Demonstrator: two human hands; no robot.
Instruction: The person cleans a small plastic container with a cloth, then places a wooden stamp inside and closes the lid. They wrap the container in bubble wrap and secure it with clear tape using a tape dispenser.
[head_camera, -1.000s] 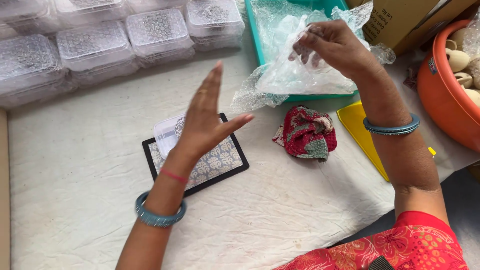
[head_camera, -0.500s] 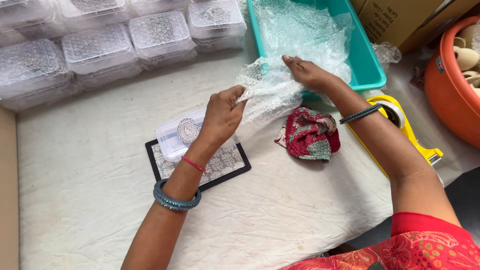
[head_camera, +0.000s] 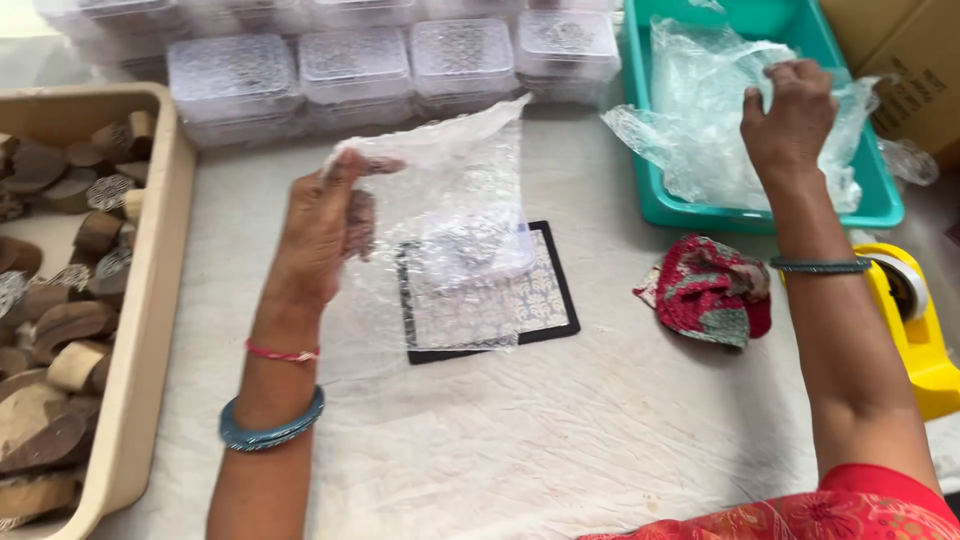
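Nearest us, our left hand (head_camera: 322, 232) pinches a sheet of bubble wrap (head_camera: 440, 215) by its top corner, hanging it over the black-edged patterned card (head_camera: 548, 300) on the white cloth (head_camera: 560, 440). Farther off, our right hand (head_camera: 790, 118) grips the crumpled bubble wrap heap (head_camera: 700, 130) in the teal tray (head_camera: 880, 190)

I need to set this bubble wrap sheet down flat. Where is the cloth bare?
Bare cloth lies in front of the black mat, between the left hand and the red fabric bundle. Crowded: clear boxes behind, beige tray left, yellow tape dispenser right.
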